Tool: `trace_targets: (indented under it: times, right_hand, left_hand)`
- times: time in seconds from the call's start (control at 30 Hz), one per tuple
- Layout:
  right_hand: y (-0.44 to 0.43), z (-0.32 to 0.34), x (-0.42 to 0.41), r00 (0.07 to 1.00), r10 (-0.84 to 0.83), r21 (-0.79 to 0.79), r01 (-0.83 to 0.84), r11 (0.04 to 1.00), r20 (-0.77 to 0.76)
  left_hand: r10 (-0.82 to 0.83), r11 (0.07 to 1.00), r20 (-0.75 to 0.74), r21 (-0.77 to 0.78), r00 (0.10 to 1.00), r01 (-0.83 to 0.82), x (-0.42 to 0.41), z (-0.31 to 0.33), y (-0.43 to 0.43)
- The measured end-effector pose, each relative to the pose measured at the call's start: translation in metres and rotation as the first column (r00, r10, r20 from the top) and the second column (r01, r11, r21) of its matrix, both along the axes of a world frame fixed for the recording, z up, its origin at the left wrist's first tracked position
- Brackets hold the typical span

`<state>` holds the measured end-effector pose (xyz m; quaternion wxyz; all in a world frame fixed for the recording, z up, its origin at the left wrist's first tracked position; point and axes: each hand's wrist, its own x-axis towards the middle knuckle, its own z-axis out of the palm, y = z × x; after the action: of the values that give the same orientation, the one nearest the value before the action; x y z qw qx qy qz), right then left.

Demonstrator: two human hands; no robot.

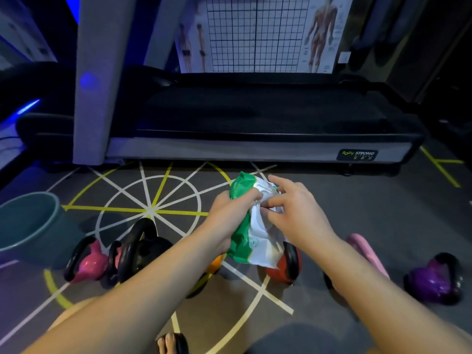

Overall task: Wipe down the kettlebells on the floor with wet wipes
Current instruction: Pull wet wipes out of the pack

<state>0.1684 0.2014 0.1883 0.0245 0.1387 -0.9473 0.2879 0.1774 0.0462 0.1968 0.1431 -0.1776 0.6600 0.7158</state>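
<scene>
My left hand (229, 215) grips a green and white pack of wet wipes (249, 241) above the floor. My right hand (293, 213) pinches at the white top of the pack with thumb and fingers. Below them, kettlebells stand in a row on the floor: a pink one (88, 261), a black one (143, 249), an orange one (213, 267) mostly hidden by my left arm, a red one (283, 267) and a purple one (434, 279). A pale pink kettlebell (365, 251) lies partly behind my right forearm.
A teal bucket (28, 221) stands at the left. A black treadmill (255, 123) with a grey upright (99, 80) spans the back. The grey floor (357, 200) carries white and yellow lines. My bare toes (168, 343) show at the bottom edge.
</scene>
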Motion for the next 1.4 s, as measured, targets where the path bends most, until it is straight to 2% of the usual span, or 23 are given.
trace_targets:
  times: [0.13,0.23,0.33,0.43,0.53,0.7,0.83,0.9,1.0,1.07,1.17,1.27,1.4]
  right_hand:
    - [0.003,0.004,-0.003,0.994,0.003,0.039,-0.007,0.999,0.107]
    - [0.0,0.001,0.002,0.997,-0.01,0.012,0.009,1.0,0.075]
    - [-0.004,0.0,0.009,0.999,0.022,-0.033,-0.021,0.999,0.035]
    - [-0.005,0.004,0.011,0.999,0.05,-0.092,-0.051,0.994,-0.005]
    - [-0.005,0.006,0.014,0.996,0.085,-0.067,-0.086,0.994,-0.023]
    - [-0.008,0.001,0.013,0.995,0.097,-0.053,-0.097,0.994,-0.004]
    - [-0.003,0.005,0.014,0.997,0.081,-0.236,-0.081,0.968,-0.008]
    - [0.001,0.01,0.017,0.995,0.095,-0.332,-0.098,0.938,-0.025]
    - [0.006,0.016,0.019,0.998,0.057,-0.522,-0.051,0.852,-0.004]
    - [0.009,0.017,0.019,1.0,0.008,-0.578,-0.014,0.816,-0.013]
    - [0.007,0.016,0.02,0.999,0.017,-0.585,-0.039,0.81,-0.042]
    - [0.005,0.013,0.019,1.0,0.028,-0.581,-0.03,0.813,-0.013]
    - [0.007,0.013,0.009,0.995,-0.095,-0.521,0.073,0.851,-0.017]
  left_hand:
    - [-0.03,0.995,-0.052,-0.098,0.998,0.024,0.001,-0.003,0.003]
    - [-0.1,0.981,-0.111,-0.176,0.989,0.08,0.002,-0.005,0.004]
    - [-0.122,0.979,-0.14,-0.18,0.983,0.096,0.006,-0.004,0.003]
    - [-0.07,0.993,-0.098,-0.104,0.993,0.06,0.01,0.001,0.0]
    - [-0.019,1.0,-0.022,-0.008,1.0,0.018,0.014,0.007,-0.001]
    - [0.04,0.998,0.083,0.054,0.996,-0.044,0.017,0.011,-0.003]
    - [-0.019,0.995,0.157,0.101,0.987,0.003,0.012,0.013,-0.01]
    - [-0.114,0.971,0.179,0.228,0.977,0.071,0.009,0.014,-0.014]
    - [-0.216,0.887,0.126,0.441,0.968,0.14,0.006,0.014,-0.015]
    - [-0.251,0.841,0.099,0.514,0.963,0.166,0.005,0.013,-0.013]
    - [-0.262,0.817,0.089,0.55,0.961,0.172,0.006,0.01,-0.009]
    - [-0.226,0.844,0.121,0.52,0.967,0.132,0.005,0.006,-0.008]
    - [-0.198,0.873,0.171,0.478,0.965,0.094,0.002,0.003,-0.011]
